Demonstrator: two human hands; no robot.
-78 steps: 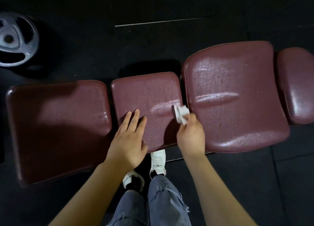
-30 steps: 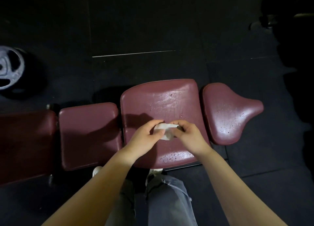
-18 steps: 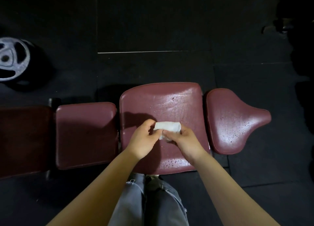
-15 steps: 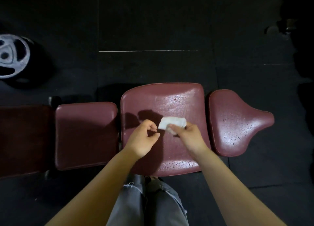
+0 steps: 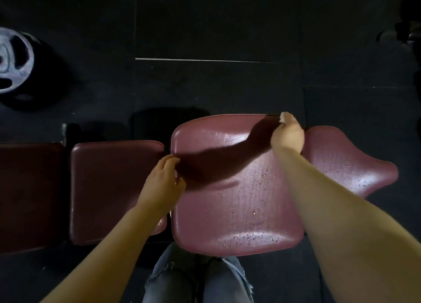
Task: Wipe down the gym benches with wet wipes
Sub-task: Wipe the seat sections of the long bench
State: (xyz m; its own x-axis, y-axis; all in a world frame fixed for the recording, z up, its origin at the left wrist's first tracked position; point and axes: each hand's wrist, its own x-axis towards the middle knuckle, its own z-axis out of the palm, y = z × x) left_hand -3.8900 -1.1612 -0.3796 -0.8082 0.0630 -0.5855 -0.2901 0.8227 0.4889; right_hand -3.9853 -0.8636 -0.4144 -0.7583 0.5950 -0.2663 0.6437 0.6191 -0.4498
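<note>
Right hand (image 5: 287,134) grips white wet wipe (image 5: 282,117), fingers curled round it; only a small bit of wipe shows past the fingertips at 12 o'clock of the hand. Hand sits at the far right corner of the big maroon seat pad (image 5: 237,202), about 1 o'clock from pad centre, wipe at the pad's far edge. Right forearm stretches long from 5 o'clock of the view up to that corner, casting a dark shadow across the pad.

Left hand (image 5: 164,180) holds nothing, fingers relaxed and lightly bent, resting over the gap between the seat pad and the middle pad (image 5: 109,188), at 9 o'clock of the seat pad.

Seat pad wet, droplets near its front edge. Flared end pad (image 5: 346,166) at 3 o'clock, also beaded. Darker pad (image 5: 29,195) far left. Weight plate (image 5: 13,61) on black floor (image 5: 216,24) at 10 o'clock. Jeans-clad legs (image 5: 200,280) at 6 o'clock.
</note>
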